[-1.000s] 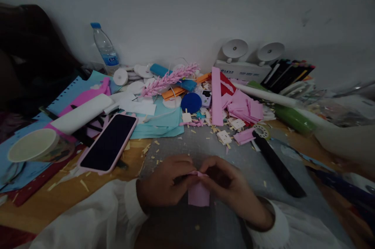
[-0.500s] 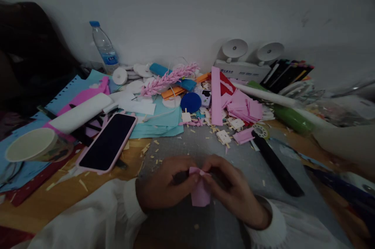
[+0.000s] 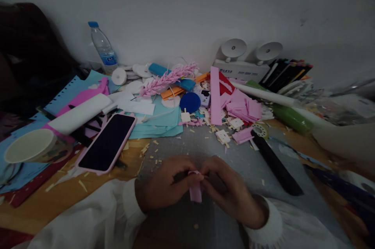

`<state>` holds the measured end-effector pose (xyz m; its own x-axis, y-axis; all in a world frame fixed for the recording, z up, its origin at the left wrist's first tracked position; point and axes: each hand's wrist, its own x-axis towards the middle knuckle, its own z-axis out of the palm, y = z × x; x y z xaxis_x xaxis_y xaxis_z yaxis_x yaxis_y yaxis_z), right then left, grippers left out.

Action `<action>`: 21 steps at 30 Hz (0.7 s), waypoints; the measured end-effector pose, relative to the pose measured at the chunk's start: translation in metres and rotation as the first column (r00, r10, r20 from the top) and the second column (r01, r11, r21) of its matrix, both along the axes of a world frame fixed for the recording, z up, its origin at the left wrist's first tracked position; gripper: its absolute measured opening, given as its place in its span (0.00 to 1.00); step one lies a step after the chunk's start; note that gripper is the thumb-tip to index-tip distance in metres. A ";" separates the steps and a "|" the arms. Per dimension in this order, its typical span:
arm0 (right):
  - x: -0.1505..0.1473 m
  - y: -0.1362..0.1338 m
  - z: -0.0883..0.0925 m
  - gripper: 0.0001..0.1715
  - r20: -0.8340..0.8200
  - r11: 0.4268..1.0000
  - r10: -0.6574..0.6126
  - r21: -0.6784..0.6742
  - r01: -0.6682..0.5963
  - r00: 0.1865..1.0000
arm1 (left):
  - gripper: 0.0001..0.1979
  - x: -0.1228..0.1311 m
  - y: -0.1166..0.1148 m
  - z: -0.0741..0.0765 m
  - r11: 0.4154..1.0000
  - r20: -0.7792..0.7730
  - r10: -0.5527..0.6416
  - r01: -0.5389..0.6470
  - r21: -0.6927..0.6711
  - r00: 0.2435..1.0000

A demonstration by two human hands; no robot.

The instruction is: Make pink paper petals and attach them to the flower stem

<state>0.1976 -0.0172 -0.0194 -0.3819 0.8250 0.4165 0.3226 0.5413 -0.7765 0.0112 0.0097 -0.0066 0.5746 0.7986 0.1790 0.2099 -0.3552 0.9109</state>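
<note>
Both my hands meet low in the middle of the view over a grey mat (image 3: pixel 187 147). My left hand (image 3: pixel 164 186) and my right hand (image 3: pixel 228 190) pinch a small pink paper piece (image 3: pixel 195 191) between thumbs and fingertips. The paper hangs down narrow, folded between them. White sleeves cover both wrists.
A phone in a pink case (image 3: pixel 107 142) lies left of the hands, with a paper cup (image 3: pixel 29 145) further left. A black tool (image 3: pixel 277 167) lies to the right. Pink paper pieces (image 3: pixel 243 109), a blue lid (image 3: pixel 190 102) and a water bottle (image 3: pixel 102 47) crowd the back by the wall.
The pink paper has gone from a wide flat piece to a narrower folded strip between my fingertips. Both hands stayed in place.
</note>
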 end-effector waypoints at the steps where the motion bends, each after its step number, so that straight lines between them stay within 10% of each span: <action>1: 0.000 0.000 0.000 0.09 -0.016 1.000 0.002 -0.003 -0.002 1.000 | 0.12 0.000 0.000 0.000 1.000 0.004 -0.001 0.001 0.022 1.000; 7: -0.005 -0.004 0.004 0.08 -0.246 0.976 -0.010 -0.213 -0.044 0.969 | 0.16 -0.001 0.002 0.005 0.993 0.073 -0.036 0.028 0.111 0.997; 12: -0.010 -0.005 0.008 0.03 -0.418 0.846 -0.070 -0.505 -0.168 0.906 | 0.19 -0.001 0.002 0.007 0.990 0.123 -0.065 0.049 0.131 0.990; 21: -0.007 -0.001 0.007 0.04 -0.387 0.884 -0.111 -0.460 -0.088 0.915 | 0.12 -0.002 0.003 0.004 0.996 0.055 -0.039 0.035 0.077 0.998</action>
<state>0.1905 -0.0179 -0.0122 -0.2579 0.9608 0.1015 -0.0577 0.0896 -0.9943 0.0091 0.0128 -0.0026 0.5907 0.7599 0.2714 0.1443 -0.4305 0.8910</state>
